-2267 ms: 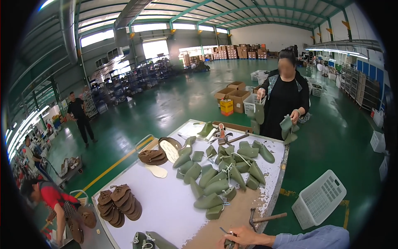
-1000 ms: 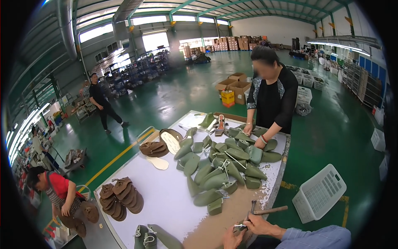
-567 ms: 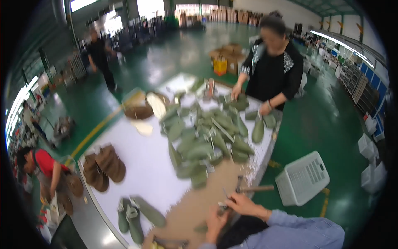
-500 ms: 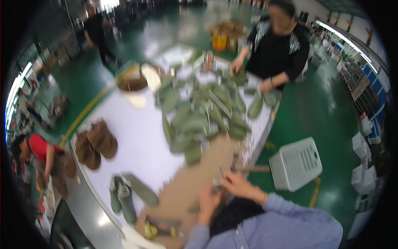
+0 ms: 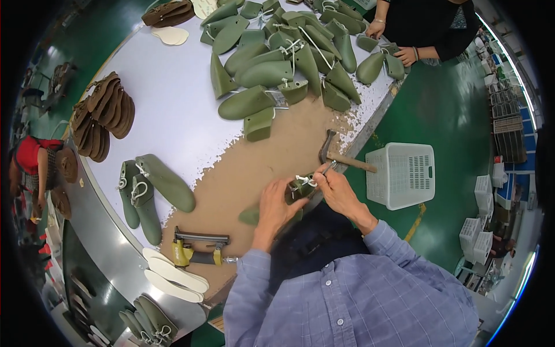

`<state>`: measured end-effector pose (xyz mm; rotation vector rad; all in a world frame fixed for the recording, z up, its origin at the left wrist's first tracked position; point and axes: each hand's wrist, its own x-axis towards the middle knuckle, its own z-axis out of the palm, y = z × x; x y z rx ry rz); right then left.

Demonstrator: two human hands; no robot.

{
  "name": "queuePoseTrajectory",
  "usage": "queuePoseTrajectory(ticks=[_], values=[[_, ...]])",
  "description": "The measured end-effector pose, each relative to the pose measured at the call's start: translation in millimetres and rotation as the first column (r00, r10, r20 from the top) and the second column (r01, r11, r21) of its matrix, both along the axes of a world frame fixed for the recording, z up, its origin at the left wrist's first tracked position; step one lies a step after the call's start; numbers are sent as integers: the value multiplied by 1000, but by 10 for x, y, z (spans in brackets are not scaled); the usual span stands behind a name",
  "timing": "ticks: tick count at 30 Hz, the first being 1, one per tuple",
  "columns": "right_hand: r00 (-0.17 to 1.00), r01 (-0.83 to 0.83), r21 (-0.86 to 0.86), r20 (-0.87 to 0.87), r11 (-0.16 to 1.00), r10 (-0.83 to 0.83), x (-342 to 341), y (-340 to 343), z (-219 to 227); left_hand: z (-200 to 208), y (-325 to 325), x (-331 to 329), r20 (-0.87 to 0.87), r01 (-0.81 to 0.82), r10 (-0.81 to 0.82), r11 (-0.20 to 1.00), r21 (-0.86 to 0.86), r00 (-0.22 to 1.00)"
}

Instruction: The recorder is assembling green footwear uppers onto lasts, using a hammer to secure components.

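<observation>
While a green shoe last [image 5: 300,189] is held at a table's [image 5: 277,151] edge, a metal tool [image 5: 329,168] is pinched beside it

Where the table's brown patch ends, the green shoe last is gripped by the left hand [image 5: 276,203], with fingers and thumb curled around its side. White cord [image 5: 307,181] is knotted at its top. Between the right hand's [image 5: 341,191] thumb and fingers, the small metal tool is pinched close to the cord; whether the two touch cannot be told. Just beyond, a hammer [image 5: 348,160] is laid with its handle pointed toward a white basket [image 5: 417,179]. Leftward, a yellow-and-black power tool [image 5: 184,254] is set down near pale insoles [image 5: 176,279]. Above these, three corded lasts [image 5: 149,211] are grouped together. Farther off, many green lasts [image 5: 266,73] are heaped, and a co-worker's hands [image 5: 407,56] are placed at the heap's right end. Brown shoe uppers [image 5: 114,107] are stacked by the left edge.
</observation>
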<state>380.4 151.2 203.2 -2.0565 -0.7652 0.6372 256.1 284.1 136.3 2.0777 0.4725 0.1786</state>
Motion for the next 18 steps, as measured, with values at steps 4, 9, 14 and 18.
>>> queuePoseTrajectory(ticks=[4,9,14,18], values=[[992,73,27,-104,997,-69,-9,13,15,135,-113,-147,-44,59,-50,975,215,998],[978,186,106,-115,977,-174,112,31,86,93,-234,-180,-331,110,-37,972,206,943],[957,221,186,-229,957,-176,167,24,117,72,-109,-338,-390,-59,179,952,300,903],[932,222,227,-336,948,-138,86,92,120,37,90,-476,-180,-306,446,806,506,877]])
